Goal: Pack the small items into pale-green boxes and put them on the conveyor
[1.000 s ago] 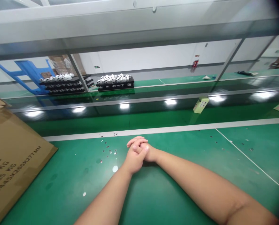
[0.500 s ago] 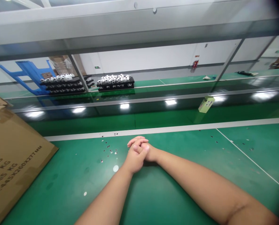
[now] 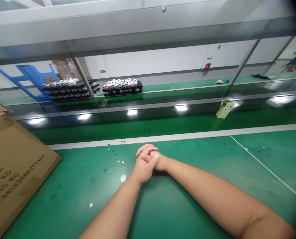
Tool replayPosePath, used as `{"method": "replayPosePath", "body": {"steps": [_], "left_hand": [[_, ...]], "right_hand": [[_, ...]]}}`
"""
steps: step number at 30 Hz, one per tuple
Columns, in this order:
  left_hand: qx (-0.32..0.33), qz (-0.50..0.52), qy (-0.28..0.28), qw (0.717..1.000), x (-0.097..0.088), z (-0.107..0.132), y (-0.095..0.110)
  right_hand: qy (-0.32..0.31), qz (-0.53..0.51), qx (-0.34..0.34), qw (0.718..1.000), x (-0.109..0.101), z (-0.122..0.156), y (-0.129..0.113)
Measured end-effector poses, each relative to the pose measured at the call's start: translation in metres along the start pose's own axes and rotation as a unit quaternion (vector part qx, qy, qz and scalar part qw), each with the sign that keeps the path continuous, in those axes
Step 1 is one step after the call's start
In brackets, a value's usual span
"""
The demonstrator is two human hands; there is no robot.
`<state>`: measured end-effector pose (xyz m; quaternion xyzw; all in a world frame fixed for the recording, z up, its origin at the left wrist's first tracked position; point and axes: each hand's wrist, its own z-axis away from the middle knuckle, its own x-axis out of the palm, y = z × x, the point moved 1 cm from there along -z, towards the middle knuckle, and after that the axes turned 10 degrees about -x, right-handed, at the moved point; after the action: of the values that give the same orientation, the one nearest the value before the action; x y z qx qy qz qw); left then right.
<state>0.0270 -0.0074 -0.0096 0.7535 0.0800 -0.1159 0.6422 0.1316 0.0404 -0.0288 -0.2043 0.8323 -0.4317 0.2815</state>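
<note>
My left hand (image 3: 144, 168) and my right hand (image 3: 159, 162) are clasped together, fingers interlaced, with the left lying over the right. Both rest on a green work mat (image 3: 192, 166) and hold no object. Scattered small dark specks (image 3: 114, 158) lie on the mat just left of my fingers. A white round spot (image 3: 123, 178) sits close to my left wrist. A large cardboard carton (image 3: 16, 169), printed with dimensions, lies flat at the left, well away from both hands.
A glossy green conveyor belt (image 3: 148, 124) runs behind the mat's white strip and carries a pale green small box (image 3: 225, 109). Beyond a metal rail, black trays of black-and-white toy footballs (image 3: 122, 85) stand on a far bench. A blue plastic stool (image 3: 31, 81) lies farther left.
The pale green box has travelled to the right along the belt. My clasped hands have not moved, and the view has shifted only slightly.
</note>
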Motion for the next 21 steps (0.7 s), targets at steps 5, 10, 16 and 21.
{"method": "replayPosePath", "body": {"steps": [5, 10, 16, 21], "left_hand": [[0.001, -0.016, 0.009, 1.000, -0.0002, -0.0001, -0.0010], [0.000, -0.016, 0.008, 1.000, -0.0005, -0.0004, -0.0010], [-0.001, -0.018, 0.007, 1.000, 0.0000, -0.0002, 0.0004], [-0.003, -0.017, 0.007, 1.000, 0.0000, -0.0001, -0.0007]], "right_hand": [[-0.002, -0.005, 0.004, 1.000, -0.0002, -0.0010, -0.0012], [-0.006, -0.004, 0.010, 1.000, -0.0008, -0.0017, -0.0033], [-0.005, -0.006, 0.008, 1.000, -0.0007, -0.0017, -0.0032], [-0.006, 0.000, 0.008, 1.000, -0.0007, -0.0018, -0.0037]]}}
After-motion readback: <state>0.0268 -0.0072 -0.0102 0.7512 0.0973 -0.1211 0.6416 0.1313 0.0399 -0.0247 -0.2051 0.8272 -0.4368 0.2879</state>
